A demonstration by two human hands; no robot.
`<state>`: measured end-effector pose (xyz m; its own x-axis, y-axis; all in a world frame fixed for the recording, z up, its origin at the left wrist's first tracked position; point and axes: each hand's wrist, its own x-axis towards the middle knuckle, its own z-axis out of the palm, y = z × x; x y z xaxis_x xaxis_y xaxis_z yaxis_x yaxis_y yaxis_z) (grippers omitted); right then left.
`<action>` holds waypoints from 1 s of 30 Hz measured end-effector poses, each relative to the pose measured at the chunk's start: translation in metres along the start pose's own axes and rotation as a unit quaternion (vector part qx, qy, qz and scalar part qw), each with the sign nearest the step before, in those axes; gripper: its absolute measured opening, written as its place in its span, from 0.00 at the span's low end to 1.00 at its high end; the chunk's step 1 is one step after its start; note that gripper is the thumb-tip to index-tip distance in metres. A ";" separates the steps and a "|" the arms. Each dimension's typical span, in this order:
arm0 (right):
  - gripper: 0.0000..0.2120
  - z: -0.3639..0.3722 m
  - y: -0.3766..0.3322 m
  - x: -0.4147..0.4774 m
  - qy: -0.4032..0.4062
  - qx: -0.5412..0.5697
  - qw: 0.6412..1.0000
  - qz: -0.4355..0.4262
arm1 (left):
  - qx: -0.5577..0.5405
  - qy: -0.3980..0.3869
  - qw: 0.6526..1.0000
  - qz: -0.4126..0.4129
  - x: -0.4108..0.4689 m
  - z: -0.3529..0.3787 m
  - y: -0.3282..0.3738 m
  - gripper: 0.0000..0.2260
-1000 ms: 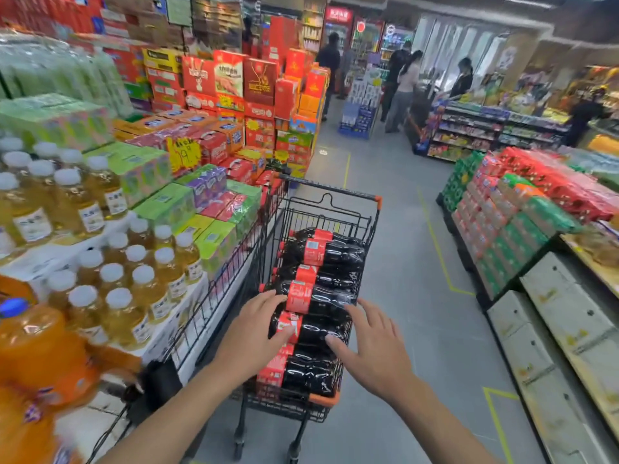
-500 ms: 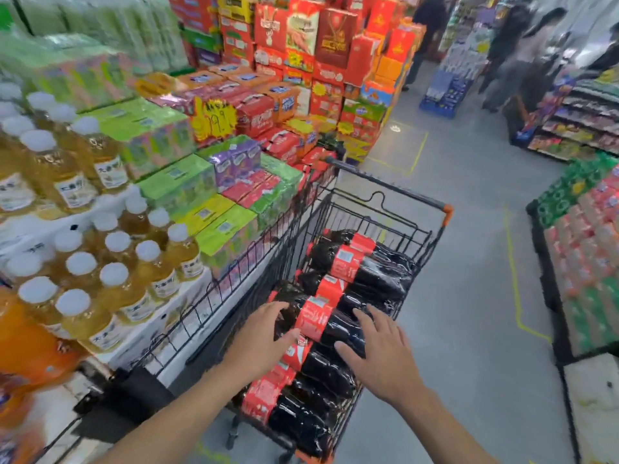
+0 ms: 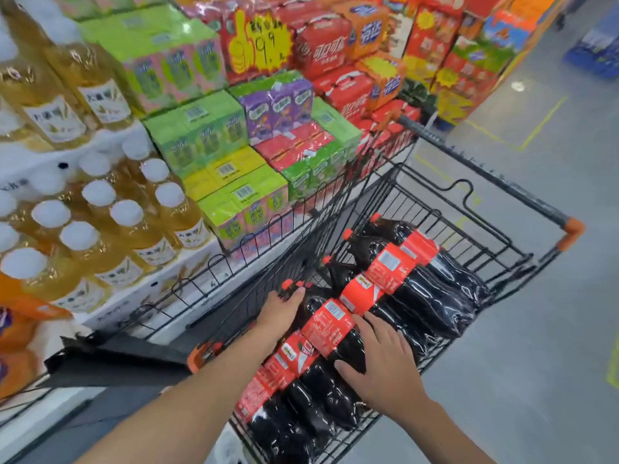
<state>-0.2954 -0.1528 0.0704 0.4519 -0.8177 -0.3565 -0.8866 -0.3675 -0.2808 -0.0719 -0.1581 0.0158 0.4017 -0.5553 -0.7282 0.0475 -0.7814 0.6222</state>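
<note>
Shelving: tea bottles (image 3: 100, 236) and green cartons (image 3: 207, 128) stack at left, just beside the left wall of the cart (image 3: 536, 202).
Left hand (image 3: 281, 313): lies on the necks of the near cola bottles (image 3: 418, 296), fingers fairly straight, tips by the red caps (image 3: 287, 284) and close to the wire wall. It pinches nothing.
Cola bottles: lie on their sides in the cart, caps left, filling it from near to far.
Right hand (image 3: 385, 366): spread flat, pressing the dark bodies at near right.
Change: both hands have stayed on the near bottles, and the left has slid toward the caps. I judge a lift is being set up.
Room: tight against the shelving at left, with open grey floor (image 3: 536, 363) right of the rim.
</note>
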 end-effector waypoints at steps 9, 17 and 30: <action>0.48 0.014 0.021 0.040 -0.024 0.013 1.000 -0.005 | -0.308 -0.067 0.943 -0.111 0.087 0.028 -0.008 0.34; 0.61 0.027 0.029 0.052 -0.041 0.040 0.998 0.009 | -0.336 -0.069 0.931 -0.125 0.078 0.040 0.006 0.14; 0.66 0.039 0.047 0.048 -0.073 0.149 0.986 0.005 | -0.385 -0.044 0.919 -0.077 0.056 0.038 0.028 0.14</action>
<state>-0.3120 -0.1917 0.0052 0.4721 -0.7401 -0.4789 -0.8326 -0.1960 -0.5180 -0.0832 -0.2215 -0.0186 0.2617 -0.5025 -0.8240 0.7440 -0.4388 0.5039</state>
